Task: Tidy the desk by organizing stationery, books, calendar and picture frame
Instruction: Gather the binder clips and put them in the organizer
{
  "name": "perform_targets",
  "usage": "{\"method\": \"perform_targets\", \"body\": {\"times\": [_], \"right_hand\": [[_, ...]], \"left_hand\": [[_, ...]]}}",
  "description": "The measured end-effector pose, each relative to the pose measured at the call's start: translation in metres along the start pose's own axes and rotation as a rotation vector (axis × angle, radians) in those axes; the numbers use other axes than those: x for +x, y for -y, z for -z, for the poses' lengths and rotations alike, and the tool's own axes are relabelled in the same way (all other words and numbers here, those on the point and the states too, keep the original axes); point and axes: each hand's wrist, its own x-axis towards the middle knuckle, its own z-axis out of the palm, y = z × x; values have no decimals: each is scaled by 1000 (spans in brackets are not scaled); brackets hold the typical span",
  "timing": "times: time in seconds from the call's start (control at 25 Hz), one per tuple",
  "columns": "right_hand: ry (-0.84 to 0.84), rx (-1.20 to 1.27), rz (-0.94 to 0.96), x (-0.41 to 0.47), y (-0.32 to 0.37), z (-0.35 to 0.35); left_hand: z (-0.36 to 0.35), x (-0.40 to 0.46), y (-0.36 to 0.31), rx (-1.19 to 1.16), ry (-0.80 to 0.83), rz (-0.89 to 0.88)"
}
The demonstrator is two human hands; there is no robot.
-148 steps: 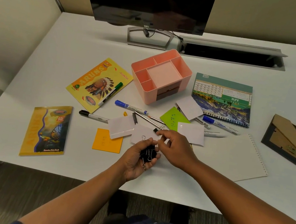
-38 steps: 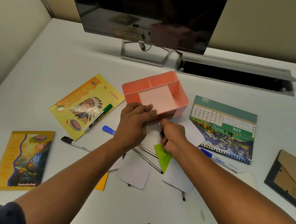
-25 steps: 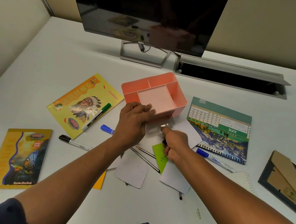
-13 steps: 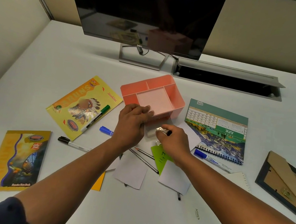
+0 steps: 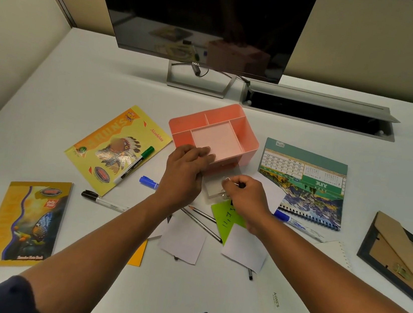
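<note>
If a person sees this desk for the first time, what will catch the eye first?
The pink organizer at the desk's middle, with both hands at its near side: the left hand rests on its front edge, the right hand pinches something small. Papers and pens lie scattered below; a dark monitor stands behind.

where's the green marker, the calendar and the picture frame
green marker (image 5: 134,164), head view, middle of its barrel
calendar (image 5: 312,182), head view, green band reading june
picture frame (image 5: 397,256), head view, its cardboard back
</note>
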Motion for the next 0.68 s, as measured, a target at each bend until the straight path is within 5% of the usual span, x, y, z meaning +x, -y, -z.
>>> {"method": "perform_targets", "body": {"times": [0.16,0.24,0.48,0.68], "right_hand": [[58,401,-273,-1,24,5],[81,524,-369,1,31,6],[92,723,-441,9,33,2],[142,809,-476,7,43,5]], "left_hand": [[8,-6,-9,41,-125,-8],[11,-11,-30,-118,-213,8],[-1,-17,-80,-935,202,845],[-2,-6,-74,-1161,234,1087]]}}
